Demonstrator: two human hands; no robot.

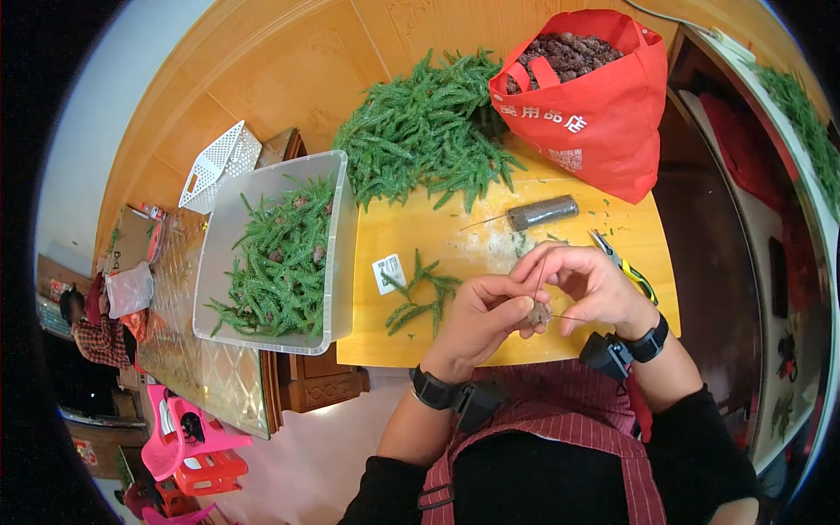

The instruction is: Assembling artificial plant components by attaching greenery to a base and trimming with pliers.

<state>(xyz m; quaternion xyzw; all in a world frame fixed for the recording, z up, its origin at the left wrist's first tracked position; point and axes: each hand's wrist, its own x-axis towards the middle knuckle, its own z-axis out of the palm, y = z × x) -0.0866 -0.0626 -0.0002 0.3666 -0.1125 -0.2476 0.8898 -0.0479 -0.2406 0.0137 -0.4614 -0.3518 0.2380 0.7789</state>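
Note:
Between the fingers of my left hand (481, 319) is a small brown pine cone (540, 316), held low over the near edge of the yellow table. A thin dark wire runs from the cone, one end rising and another pointing right. My right hand (599, 284) curls beside it with fingers bent around the wire; the exact pinch is partly hidden. Left of my hands lies a branching green artificial pine sprig (424, 297). Beyond them is a plastic-wrapped bundle of dark wire (542, 212), one strand sticking out leftward. Yellow-and-black-handled pliers (637, 278) rest right of my right hand.
A translucent bin (206, 289) of green sprigs with pine cones stands left. Loose pine sprigs (429, 131) heap at the back, beside a red bag (586, 114) full of pine cones. A white label (388, 274) lies on the yellow table (376, 337). Another person (101, 337) is far left.

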